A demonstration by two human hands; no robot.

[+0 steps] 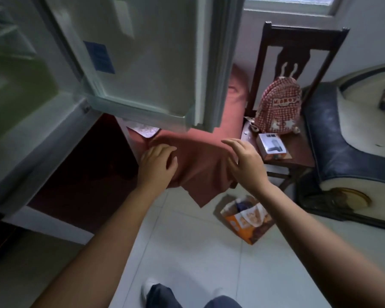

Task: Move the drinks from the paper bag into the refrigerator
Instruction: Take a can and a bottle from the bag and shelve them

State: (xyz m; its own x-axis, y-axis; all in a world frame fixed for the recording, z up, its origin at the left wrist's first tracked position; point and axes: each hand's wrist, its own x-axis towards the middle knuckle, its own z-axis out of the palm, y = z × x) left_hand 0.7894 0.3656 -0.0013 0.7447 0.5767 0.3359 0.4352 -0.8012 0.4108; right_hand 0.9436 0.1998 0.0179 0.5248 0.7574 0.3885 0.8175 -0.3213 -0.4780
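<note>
Filling the left of the view, the refrigerator [20, 112] stands with its upper door [142, 63] swung wide; the door's lower corner hangs just above the two hands. Pale tiled floor [187, 252] runs bare from the person's shoe [148, 286] up to the refrigerator's base, giving open room down the middle. A blue and cream sofa [342, 141] closes off the floor's right edge. A reddish cloth [198, 165] is draped behind the hands, one pointed corner hanging down toward the floor. A dark wooden chair [298, 41] stands between cloth and sofa.

Both bare forearms reach forward side by side. The left hand [158, 163] is palm down with its fingers loosely curled, gripping nothing, in front of the cloth. The right hand [242, 161] is held more on edge, fingers straight and slightly spread, also empty, near the front left corner of the chair seat.

On the seat a red checked backpack [278, 105] leans on the chair back. The orange paper bag [247, 218] sits tilted on the floor below the cloth's corner and beside the right forearm, well apart from the refrigerator; a dark blue thing shows in its open top, too blurred to name. A small white box [271, 145] rests at the seat's front edge
</note>
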